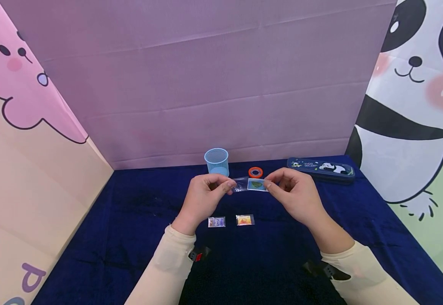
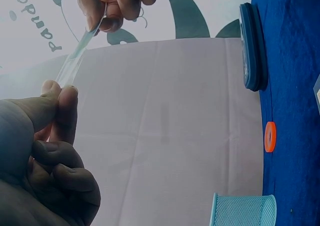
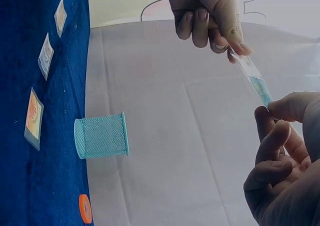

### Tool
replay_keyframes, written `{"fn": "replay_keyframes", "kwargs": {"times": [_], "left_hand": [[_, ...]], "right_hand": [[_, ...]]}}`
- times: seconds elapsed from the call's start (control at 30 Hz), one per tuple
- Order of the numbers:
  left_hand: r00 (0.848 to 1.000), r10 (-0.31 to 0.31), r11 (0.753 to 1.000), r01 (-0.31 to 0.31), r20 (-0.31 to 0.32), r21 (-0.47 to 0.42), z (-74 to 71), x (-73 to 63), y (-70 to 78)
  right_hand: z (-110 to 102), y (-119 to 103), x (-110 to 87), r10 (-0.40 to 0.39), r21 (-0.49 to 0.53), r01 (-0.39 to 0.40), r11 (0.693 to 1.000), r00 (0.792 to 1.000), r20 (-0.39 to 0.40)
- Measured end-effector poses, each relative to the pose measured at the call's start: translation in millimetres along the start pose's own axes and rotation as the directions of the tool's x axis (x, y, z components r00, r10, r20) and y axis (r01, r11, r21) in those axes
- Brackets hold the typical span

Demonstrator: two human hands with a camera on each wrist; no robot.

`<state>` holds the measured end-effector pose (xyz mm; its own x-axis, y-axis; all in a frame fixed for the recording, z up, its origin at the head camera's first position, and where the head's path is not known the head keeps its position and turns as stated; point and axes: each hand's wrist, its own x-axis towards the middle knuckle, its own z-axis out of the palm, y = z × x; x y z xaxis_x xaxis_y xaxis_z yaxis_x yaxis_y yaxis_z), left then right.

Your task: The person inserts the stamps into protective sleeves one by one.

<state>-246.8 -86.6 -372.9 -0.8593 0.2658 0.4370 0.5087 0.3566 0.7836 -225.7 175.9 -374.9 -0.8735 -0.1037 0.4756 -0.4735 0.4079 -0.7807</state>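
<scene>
Above the table, both hands hold a clear plastic sleeve (image 1: 240, 184) and a small blue picture card (image 1: 257, 184) with a green shape on it, the card lying toward the sleeve's right end. My left hand (image 1: 208, 199) pinches the clear end between thumb and forefinger. At the card end, my right hand (image 1: 296, 195) pinches with thumb and forefinger, its other fingers curled. On the table below lie a purple card packet (image 1: 216, 222) and an orange card packet (image 1: 245, 220). The right wrist view adds a third, pale packet (image 3: 60, 16).
A light blue mesh cup (image 1: 216, 162) stands at the table's back edge, with an orange tape roll (image 1: 255, 172) to its right. Farther right lies a dark blue panda pencil case (image 1: 321, 170). Fabric walls (image 1: 221, 84) enclose the blue cloth table (image 1: 137, 220) at back and sides.
</scene>
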Motion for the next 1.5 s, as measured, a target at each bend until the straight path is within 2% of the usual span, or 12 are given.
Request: {"fn": "replay_keyframes", "kwargs": {"times": [0.33, 0.57, 1.0, 1.27, 1.5], "left_hand": [[1.0, -0.002, 1.0, 0.002, 0.006, 0.003, 0.0, 0.1, 0.4], [0.999, 0.04, 0.999, -0.041, 0.036, 0.032, -0.3, 0.5, -1.3], [0.998, 0.049, 0.998, -0.048, 0.041, -0.028, -1.6, -0.2, 0.4], [0.998, 0.064, 0.998, -0.064, 0.025, -0.007, -1.7, 0.2, -0.2], [0.997, 0.075, 0.996, -0.077, -0.027, -0.046, -2.2, 0.5, 1.4]], "right_hand": [[-0.6, 0.4, -0.1, 0.014, -0.008, -0.014, 1.0, 1.0, 0.016], [-1.2, -0.9, -0.4, 0.01, -0.02, -0.01, 1.0, 1.0, 0.012], [-1.6, -2.5, -0.2, 0.001, 0.008, -0.001, 1.0, 1.0, 0.019], [-0.9, -2.5, -0.9, -0.004, 0.021, 0.003, 1.0, 0.999, 0.041], [-0.8, -2.9, -0.6, -0.01, 0.015, 0.009, 1.0, 0.999, 0.043]]}}
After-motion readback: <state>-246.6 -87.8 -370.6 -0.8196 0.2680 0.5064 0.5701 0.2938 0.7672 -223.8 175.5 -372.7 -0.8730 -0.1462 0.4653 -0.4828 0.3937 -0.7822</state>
